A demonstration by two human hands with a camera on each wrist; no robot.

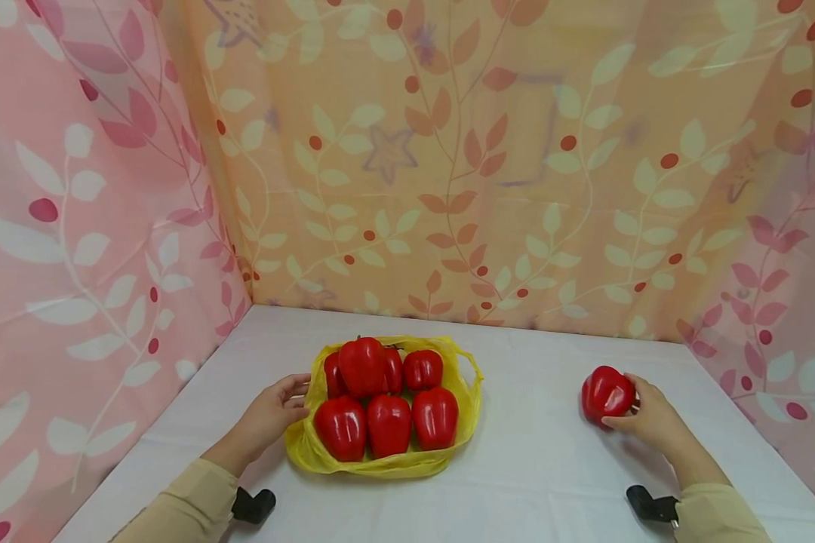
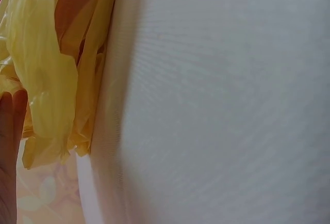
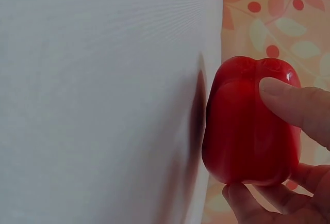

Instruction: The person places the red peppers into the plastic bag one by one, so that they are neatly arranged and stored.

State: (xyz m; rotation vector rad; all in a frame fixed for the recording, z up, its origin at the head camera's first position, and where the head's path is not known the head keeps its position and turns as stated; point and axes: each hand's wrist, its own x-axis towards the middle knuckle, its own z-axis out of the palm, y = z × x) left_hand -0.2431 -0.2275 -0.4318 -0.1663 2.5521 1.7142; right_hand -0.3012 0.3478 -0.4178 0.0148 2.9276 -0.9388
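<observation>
A yellow plastic bag (image 1: 465, 422) lies spread on the table, holding several red bell peppers (image 1: 389, 426) in its opening. My left hand (image 1: 272, 415) is at the bag's left side, fingers slightly bent against its edge; in the left wrist view the fingertips (image 2: 19, 105) touch the yellow plastic (image 2: 49, 95). Over on the right, my right hand (image 1: 655, 422) holds one red bell pepper (image 1: 606, 396) apart from the bag. The right wrist view shows the thumb (image 3: 289, 100) across this pepper (image 3: 247, 131) and the fingers at its far end, close over the table.
A white cloth (image 1: 530, 467) covers the table. Patterned curtains stand at the back (image 1: 475, 166), on the left (image 1: 95, 226) and on the right (image 1: 801, 302). Black wrist mounts (image 1: 253, 505) show near both sleeves.
</observation>
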